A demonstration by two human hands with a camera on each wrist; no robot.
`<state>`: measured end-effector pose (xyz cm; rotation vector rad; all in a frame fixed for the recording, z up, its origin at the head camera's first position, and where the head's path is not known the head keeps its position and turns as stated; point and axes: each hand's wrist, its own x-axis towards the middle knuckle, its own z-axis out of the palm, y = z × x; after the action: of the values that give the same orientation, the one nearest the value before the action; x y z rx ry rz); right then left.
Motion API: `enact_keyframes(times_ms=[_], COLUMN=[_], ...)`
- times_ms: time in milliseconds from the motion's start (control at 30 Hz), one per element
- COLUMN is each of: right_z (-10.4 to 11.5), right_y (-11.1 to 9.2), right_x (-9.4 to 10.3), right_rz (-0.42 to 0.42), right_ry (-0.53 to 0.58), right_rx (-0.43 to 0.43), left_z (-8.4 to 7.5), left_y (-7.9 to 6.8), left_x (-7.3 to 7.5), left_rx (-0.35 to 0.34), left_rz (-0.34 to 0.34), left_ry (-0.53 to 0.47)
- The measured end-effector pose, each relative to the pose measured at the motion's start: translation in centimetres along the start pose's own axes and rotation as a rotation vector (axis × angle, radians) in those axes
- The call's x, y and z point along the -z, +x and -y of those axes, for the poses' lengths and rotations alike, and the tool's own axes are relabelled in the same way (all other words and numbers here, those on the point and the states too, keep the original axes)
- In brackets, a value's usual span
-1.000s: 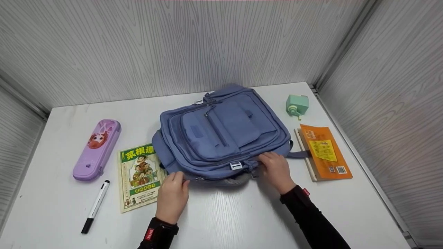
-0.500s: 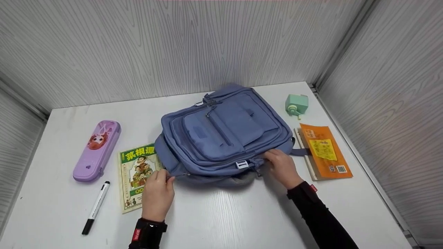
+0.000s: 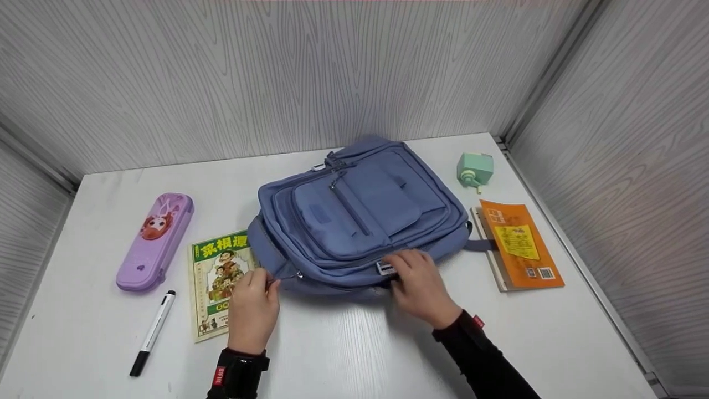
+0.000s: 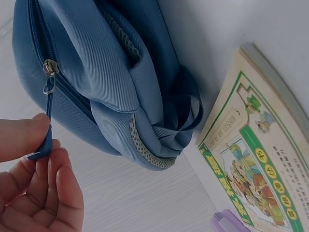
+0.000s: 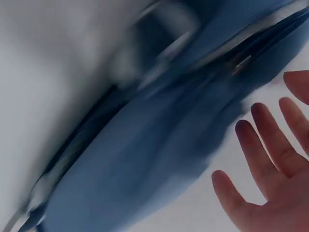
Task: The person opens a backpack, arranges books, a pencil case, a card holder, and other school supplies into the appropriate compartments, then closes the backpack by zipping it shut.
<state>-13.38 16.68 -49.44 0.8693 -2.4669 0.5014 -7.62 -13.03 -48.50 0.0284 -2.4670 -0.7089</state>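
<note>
Left hand (image 3: 253, 316) pinches the zip pull (image 4: 46, 145) between thumb and fingers; cord is taut, slider (image 4: 50, 67) just past the fingertips. Right hand (image 3: 421, 291) has its fingers spread in its wrist view, at the near white buckle (image 3: 384, 268); that view is smeared, can't confirm contact. Backpack (image 3: 382, 202) lies front face up on the bench (image 3: 349, 354), directly beyond both hands, its near edge between them.

For the zip step, my read: draw the pull along the track, not away from the bag, so the slider doesn't cock. Flat fingers of the right hand on the fabric behind the slider would stop the bag dragging; ease off at the corner by the left hand, likeliest snag. Can't tell which side of the slider is shut.

Count: 1 backpack, 2 white buckles showing (one at the right hand, one on the bag's far edge), 1 purple pencil case (image 3: 155, 241) and 1 marker (image 3: 153, 332) left of the left hand, 1 green-titled book (image 3: 226, 277) just left of and partly behind the left hand, 1 orange book (image 3: 518, 213) right of the right hand (cream pages beside it, maybe a second book), 1 green dispenser (image 3: 475, 166) beyond the right hand, to its right.
</note>
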Motion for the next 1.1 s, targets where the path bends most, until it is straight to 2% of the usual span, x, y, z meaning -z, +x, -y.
enact_keyframes(times_ms=[167, 333, 467, 633, 800, 1100], right_z=[5.5, 8.0, 8.4, 8.2, 7.7, 6.1], right_y=[0.8, 1.3, 1.6, 1.8, 1.4, 0.3], right_x=[-2.1, -4.2, -5.0, -5.6, -5.9, -4.8], right_rz=[-0.051, -0.083, -0.088, -0.114, -0.138, -0.136], right_ry=[-0.057, -0.141, -0.155, -0.183, -0.185, -0.09], right_rx=[0.076, 0.023, -0.036, -0.021, 0.035, 0.205], left_z=[-0.3, -0.8, -1.2, -1.1, -0.4, 0.9], left_y=[-0.3, -0.9, -1.2, -1.1, -0.9, -0.7], left_x=[0.0, 0.1, 0.1, 0.1, 0.0, 0.1], left_rx=[-0.017, -0.031, -0.02, -0.032, -0.013, -0.008], left_rz=[0.022, 0.059, 0.089, 0.079, 0.085, 0.058], left_ry=[-0.014, -0.022, -0.022, -0.025, -0.006, 0.019])
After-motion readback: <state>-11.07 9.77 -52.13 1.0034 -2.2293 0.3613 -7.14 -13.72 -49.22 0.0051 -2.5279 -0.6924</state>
